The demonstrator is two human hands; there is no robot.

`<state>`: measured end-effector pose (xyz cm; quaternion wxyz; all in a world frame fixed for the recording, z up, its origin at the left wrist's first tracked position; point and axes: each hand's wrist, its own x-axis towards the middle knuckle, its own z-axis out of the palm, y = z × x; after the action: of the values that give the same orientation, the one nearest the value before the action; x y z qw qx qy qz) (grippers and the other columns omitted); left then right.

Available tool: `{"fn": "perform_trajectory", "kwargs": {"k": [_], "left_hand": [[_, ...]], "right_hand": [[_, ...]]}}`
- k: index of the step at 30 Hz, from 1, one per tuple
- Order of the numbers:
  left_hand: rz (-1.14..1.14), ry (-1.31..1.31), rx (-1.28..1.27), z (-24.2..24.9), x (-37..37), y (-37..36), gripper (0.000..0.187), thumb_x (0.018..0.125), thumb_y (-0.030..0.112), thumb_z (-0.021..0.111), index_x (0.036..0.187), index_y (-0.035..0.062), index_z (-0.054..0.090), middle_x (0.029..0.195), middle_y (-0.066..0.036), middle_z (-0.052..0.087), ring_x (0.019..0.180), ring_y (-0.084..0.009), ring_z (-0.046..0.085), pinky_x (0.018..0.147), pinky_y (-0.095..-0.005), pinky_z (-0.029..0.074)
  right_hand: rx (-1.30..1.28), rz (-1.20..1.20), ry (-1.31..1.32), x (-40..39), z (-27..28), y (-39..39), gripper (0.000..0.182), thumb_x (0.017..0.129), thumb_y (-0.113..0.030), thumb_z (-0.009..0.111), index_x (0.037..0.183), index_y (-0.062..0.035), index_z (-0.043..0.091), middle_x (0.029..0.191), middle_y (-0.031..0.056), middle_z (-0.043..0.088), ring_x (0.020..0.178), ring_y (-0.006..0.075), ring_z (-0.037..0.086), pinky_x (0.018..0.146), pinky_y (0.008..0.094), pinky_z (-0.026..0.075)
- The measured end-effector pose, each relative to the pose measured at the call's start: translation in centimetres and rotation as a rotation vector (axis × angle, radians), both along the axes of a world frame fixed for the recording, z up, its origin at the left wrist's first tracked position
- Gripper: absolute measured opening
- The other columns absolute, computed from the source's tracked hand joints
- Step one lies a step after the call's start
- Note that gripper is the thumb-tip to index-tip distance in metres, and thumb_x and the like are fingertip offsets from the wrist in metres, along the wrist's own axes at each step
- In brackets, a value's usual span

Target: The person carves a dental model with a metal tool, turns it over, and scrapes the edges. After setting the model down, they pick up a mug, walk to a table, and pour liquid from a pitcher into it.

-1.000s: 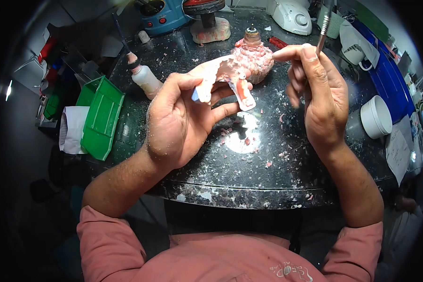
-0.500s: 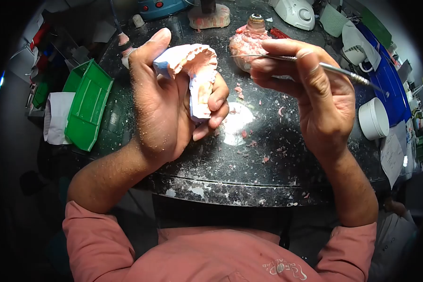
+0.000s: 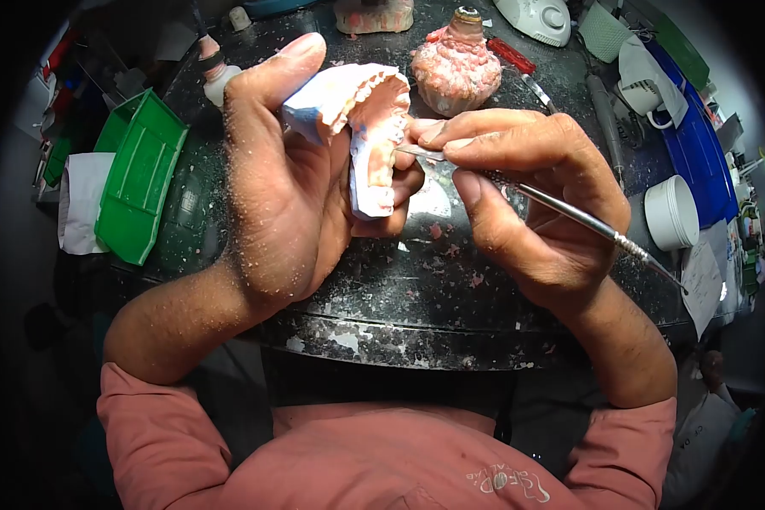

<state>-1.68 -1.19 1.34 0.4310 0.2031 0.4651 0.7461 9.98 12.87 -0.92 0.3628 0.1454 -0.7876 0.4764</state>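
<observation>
A plaster dental arch model (image 3: 370, 106), cream and pink with a blue-white base, is tilted up in my left hand (image 3: 285, 187), its thumb on the outer side and its fingers curled behind. My right hand (image 3: 544, 187) grips a thin metal hand tool (image 3: 569, 211) with a ridged handle. The tool's flat tip lies at the model's inner edge by the tooth marks; whether it touches is hard to tell. Fingertips of both hands are close together beside the model. White dust covers my left palm and wrist.
Behind the hands stand a lumpy pink wax-covered burner (image 3: 456, 72), a red-handled knife (image 3: 512, 56) and a small bottle (image 3: 221, 81). A green bin (image 3: 142, 178) is at left; a white tub (image 3: 671, 212) and blue tray (image 3: 701, 157) are at right. Pink scraps litter the black table (image 3: 357, 331).
My right hand has moved left and down, bringing the tool tip to the model. The model has shifted slightly up and right in view, and the camera view has shifted a little.
</observation>
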Motion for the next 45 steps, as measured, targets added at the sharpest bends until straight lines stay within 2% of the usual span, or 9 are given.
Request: {"fn": "perform_trajectory", "kwargs": {"k": [3, 9, 15, 19, 25, 30, 33, 39, 45], "left_hand": [[-0.033, 0.027, 0.071, -0.61, -0.22, 0.12, 0.076, 0.09, 0.068, 0.025, 0.114, 0.0032, 0.056, 0.091, -0.008, 0.06, 0.069, -0.0157, 0.052, 0.057, -0.0282, 0.042], [-0.131, 0.006, 0.057, -0.48, -0.53, -0.17, 0.075, 0.091, 0.067, 0.025, 0.113, 0.0025, 0.056, 0.088, -0.008, 0.06, 0.07, -0.0164, 0.051, 0.058, -0.0286, 0.041], [-0.149, -0.075, 0.11, -0.83, -0.52, -0.04, 0.073, 0.091, 0.066, 0.025, 0.112, 0.0027, 0.055, 0.088, -0.008, 0.059, 0.07, -0.017, 0.051, 0.058, -0.029, 0.041], [-0.133, -0.062, 0.093, -0.7, -0.33, 0.0, 0.073, 0.091, 0.066, 0.025, 0.112, 0.0026, 0.055, 0.089, -0.009, 0.06, 0.071, -0.017, 0.051, 0.058, -0.029, 0.041], [-0.161, -0.003, 0.098, -0.85, -0.49, -0.02, 0.073, 0.091, 0.066, 0.025, 0.112, 0.0027, 0.055, 0.091, -0.009, 0.06, 0.071, -0.0165, 0.052, 0.058, -0.0292, 0.043], [-0.089, -0.012, 0.06, -0.49, -0.06, -0.01, 0.073, 0.091, 0.066, 0.025, 0.112, 0.0031, 0.055, 0.092, -0.009, 0.06, 0.071, -0.0165, 0.053, 0.058, -0.0292, 0.043], [-0.143, -0.032, 0.07, -0.71, -0.44, -0.08, 0.073, 0.091, 0.066, 0.025, 0.113, 0.0033, 0.055, 0.093, -0.009, 0.061, 0.071, -0.0166, 0.053, 0.058, -0.0292, 0.044], [-0.179, 0.001, 0.119, -1.12, -0.77, -0.12, 0.074, 0.091, 0.067, 0.025, 0.114, 0.0036, 0.055, 0.095, -0.01, 0.062, 0.072, -0.0167, 0.054, 0.059, -0.0292, 0.044], [-0.106, -0.027, 0.071, -0.76, -0.39, -0.1, 0.074, 0.091, 0.067, 0.025, 0.113, 0.0031, 0.056, 0.094, -0.01, 0.061, 0.072, -0.017, 0.054, 0.058, -0.0292, 0.046]], "right_hand": [[-0.049, 0.038, 0.025, -0.02, 0.04, -0.02, 0.015, 0.086, 0.009, 0.059, 0.1, 0.0053, 0.056, 0.104, 0.0206, 0.065, 0.099, 0.0256, 0.065, 0.09, 0.036, 0.052], [-0.114, 0.042, -0.016, -0.06, -0.04, 0.04, 0.006, 0.093, 0.003, 0.057, 0.098, 0.0039, 0.056, 0.096, 0.0182, 0.067, 0.095, 0.024, 0.067, 0.088, 0.036, 0.052], [-0.041, -0.014, -0.003, -0.12, -0.25, 0.32, 0.001, 0.095, 0.001, 0.055, 0.095, 0.0027, 0.055, 0.094, 0.0186, 0.068, 0.093, 0.024, 0.068, 0.086, 0.0372, 0.054], [-0.064, 0.023, 0.015, -0.2, -0.26, 0.3, 0.002, 0.094, 0.002, 0.055, 0.096, 0.0029, 0.056, 0.095, 0.0189, 0.068, 0.092, 0.0238, 0.068, 0.086, 0.0363, 0.054], [0.038, -0.02, 0.008, -0.04, 0.15, 0.38, 0.005, 0.093, 0.002, 0.057, 0.096, 0.0046, 0.059, 0.093, 0.0187, 0.068, 0.091, 0.0233, 0.069, 0.084, 0.0348, 0.055], [-0.067, 0.081, 0.029, -0.38, -0.3, 0.48, 0.005, 0.093, 0.003, 0.057, 0.096, 0.0055, 0.059, 0.092, 0.0198, 0.068, 0.092, 0.0283, 0.069, 0.086, 0.0404, 0.055], [-0.083, 0.103, 0.017, -0.29, -0.26, 0.45, 0.005, 0.093, 0.003, 0.057, 0.097, 0.0055, 0.059, 0.092, 0.0202, 0.067, 0.092, 0.0301, 0.069, 0.087, 0.0424, 0.055], [-0.043, 0.04, 0.012, -0.17, -0.2, 0.48, 0.005, 0.093, 0.002, 0.056, 0.097, 0.0051, 0.058, 0.094, 0.0205, 0.067, 0.093, 0.03, 0.069, 0.087, 0.0424, 0.055], [-0.104, 0.106, -0.016, -0.06, -0.1, 0.28, 0.006, 0.094, 0.002, 0.056, 0.097, 0.0057, 0.058, 0.094, 0.0206, 0.067, 0.093, 0.0297, 0.069, 0.087, 0.0421, 0.055]]}}
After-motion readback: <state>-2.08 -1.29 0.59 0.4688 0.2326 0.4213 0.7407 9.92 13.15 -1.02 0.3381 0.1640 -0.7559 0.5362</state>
